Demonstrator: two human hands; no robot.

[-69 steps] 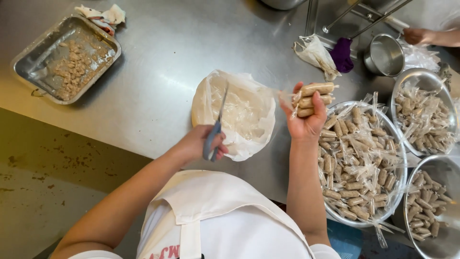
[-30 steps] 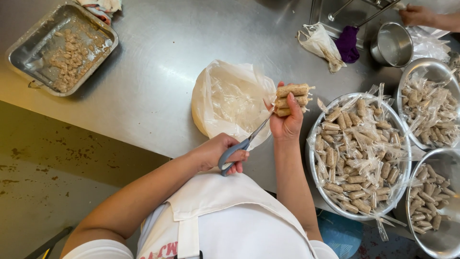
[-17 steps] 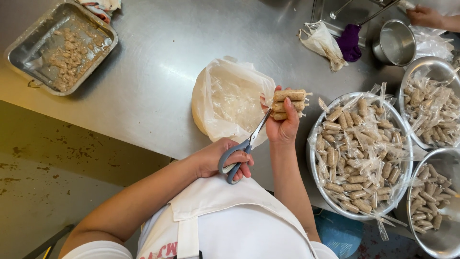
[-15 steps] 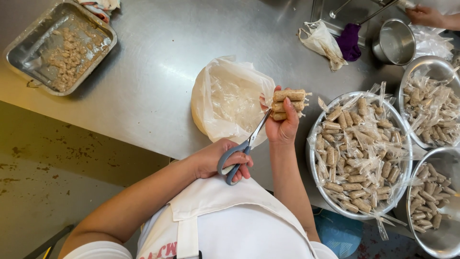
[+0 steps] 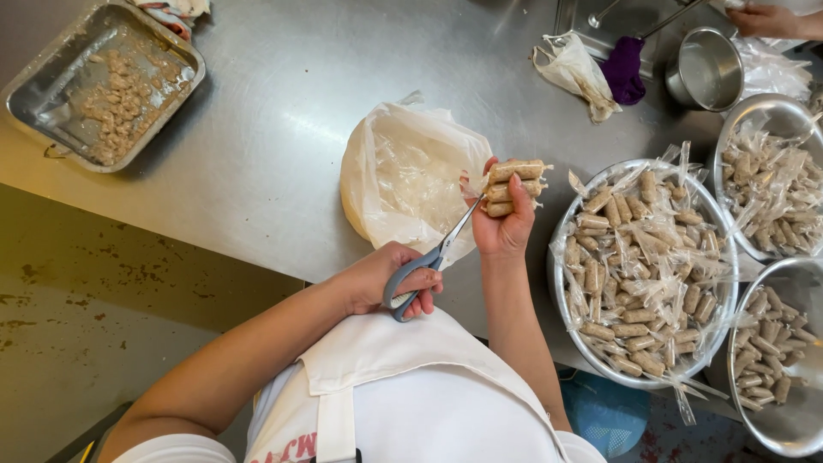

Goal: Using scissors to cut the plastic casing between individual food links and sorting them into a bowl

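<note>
Here the steel table (image 5: 283,163) fills most of the view, with the person leaning over its near edge. A big round bowl (image 5: 561,296) heaped with small wrapped rolls sits at the right, and two more bowls (image 5: 776,107) of the same rolls stand just beyond it at the right edge. A crumpled plastic bag (image 5: 403,176) lies open in the middle of the table, and a metal tray (image 5: 184,81) with loose pieces sits at the far left corner. Near the top are a small steel pot (image 5: 703,69), a purple cloth (image 5: 624,69) and another person's hand (image 5: 767,19). The right hand (image 5: 506,231) is raised over the bag's edge, fingers closed around a small bundle of wrapped rolls (image 5: 513,184). The left hand (image 5: 381,279) has its fingers through the grey handles of the scissors (image 5: 429,261), whose blades point up to the bundle's left ends; the blades look nearly closed.
</note>
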